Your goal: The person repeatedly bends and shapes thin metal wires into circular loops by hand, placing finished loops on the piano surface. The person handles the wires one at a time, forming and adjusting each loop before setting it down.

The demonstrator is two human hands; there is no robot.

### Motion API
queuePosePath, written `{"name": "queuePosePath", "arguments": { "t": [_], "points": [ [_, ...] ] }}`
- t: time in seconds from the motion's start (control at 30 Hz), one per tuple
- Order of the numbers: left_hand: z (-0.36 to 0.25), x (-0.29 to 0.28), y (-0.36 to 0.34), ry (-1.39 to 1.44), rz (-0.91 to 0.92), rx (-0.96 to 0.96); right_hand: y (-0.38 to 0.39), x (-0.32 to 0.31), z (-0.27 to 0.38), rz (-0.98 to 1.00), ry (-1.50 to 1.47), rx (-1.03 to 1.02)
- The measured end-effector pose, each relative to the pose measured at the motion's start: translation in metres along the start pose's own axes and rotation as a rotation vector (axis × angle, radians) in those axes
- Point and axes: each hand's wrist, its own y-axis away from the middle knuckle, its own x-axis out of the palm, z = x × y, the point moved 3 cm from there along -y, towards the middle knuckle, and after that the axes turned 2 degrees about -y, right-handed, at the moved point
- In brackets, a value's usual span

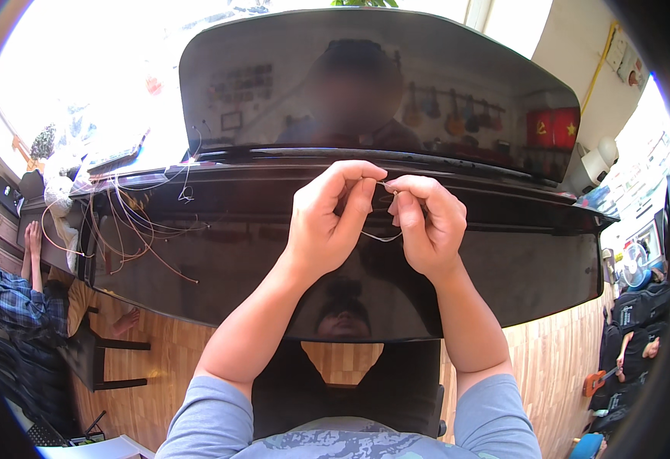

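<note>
My left hand (327, 214) and my right hand (430, 226) are raised close together over a glossy black piano (205, 268). Thumb and fingers of each hand are pinched on a thin, pale string (381, 239), which looks like a guitar string. A short stretch of it runs between the fingertips, and a slack loop hangs below between the hands. The pinched ends are partly covered by my fingers. Several loose copper-coloured and silvery strings (145, 243) lie curled at the piano's left end, some trailing over its front.
Behind my hands rises a shiny black upright panel (274, 99) full of reflections. A seated person (25, 298) is at the far left beside a dark stool (102, 356). Black bags (641, 306), a small orange-brown instrument (595, 382) and a blue fan (635, 268) are at the right.
</note>
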Motion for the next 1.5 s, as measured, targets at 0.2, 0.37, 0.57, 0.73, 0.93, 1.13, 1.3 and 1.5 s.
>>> {"name": "queuePosePath", "arguments": {
  "t": [0.2, 0.37, 0.57, 0.73, 0.93, 1.13, 1.3, 1.5],
  "points": [
    [-0.003, 0.000, 0.000, 0.037, 0.029, -0.044, 0.001, 0.001, 0.000, -0.049, -0.026, 0.050],
    [-0.003, 0.000, -0.001, 0.041, 0.008, -0.052, 0.001, 0.003, -0.001, -0.107, -0.011, -0.005],
    [-0.002, -0.001, -0.001, -0.033, -0.009, -0.072, -0.003, 0.003, 0.000, -0.158, 0.115, -0.101],
    [-0.002, -0.001, -0.001, -0.050, -0.040, -0.059, -0.006, 0.002, 0.000, -0.135, 0.169, -0.087],
    [-0.002, 0.001, -0.001, -0.018, -0.037, -0.029, 0.001, 0.001, -0.008, -0.089, -0.124, 0.174],
    [0.004, 0.000, 0.001, 0.009, -0.031, 0.003, -0.003, 0.005, -0.005, -0.084, -0.531, 0.511],
    [-0.004, 0.003, 0.000, -0.056, 0.000, 0.049, -0.002, 0.004, -0.011, -0.063, -0.695, 0.642],
    [-0.001, 0.003, 0.000, -0.066, 0.005, 0.058, -0.002, 0.006, -0.010, -0.048, -0.759, 0.646]
  ]
}}
